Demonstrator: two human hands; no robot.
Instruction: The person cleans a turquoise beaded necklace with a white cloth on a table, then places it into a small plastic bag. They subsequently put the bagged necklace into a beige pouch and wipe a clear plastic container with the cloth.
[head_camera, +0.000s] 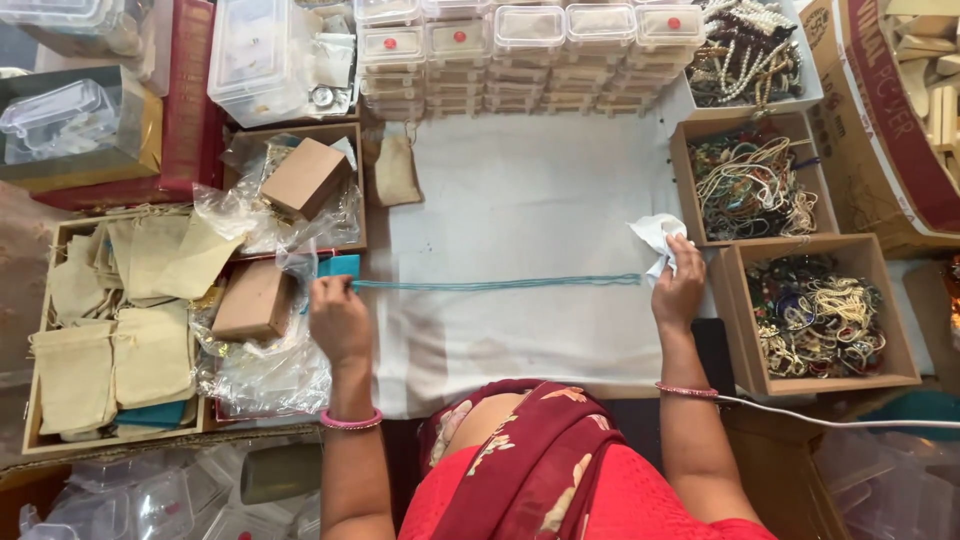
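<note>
- A thin teal bead strand (495, 284) lies stretched straight across the white cloth (520, 190) that covers my worktable, running from one of my hands to the other; it looks like several fine strings side by side, smooth and slightly glossy.
- My left hand (338, 318) pinches the strand's left end, fingers closed tight, just beside a small teal card (340, 265) at the cloth's edge.
- My right hand (680, 290) is closed around the strand's right end together with a crumpled white tissue (655, 236), soft and wrinkled, which pokes up above my fingers.
- I wear a pink bangle (350, 421) on the left wrist and a thinner beaded one (686, 389) on the right.
- Just left of my left hand sit two plain brown cardboard boxes (255, 300) on crinkly clear plastic bags (265, 375), inside shallow wooden trays.
- Further left, a wooden tray (32, 440) holds flat beige cloth pouches (150, 355) with drawstrings.
- To the right of my right hand, two open cardboard boxes (895, 350) are heaped with tangled bead necklaces (815, 315), white, green and dark red.
- At the far edge of the cloth, clear plastic lidded boxes (530, 40) stand stacked in rows, several marked with a red dot.
- A small beige pouch (397, 170) lies on the cloth's upper left corner, well apart from the strand.
- A white cable (840, 418) runs off to the right past my right forearm.
</note>
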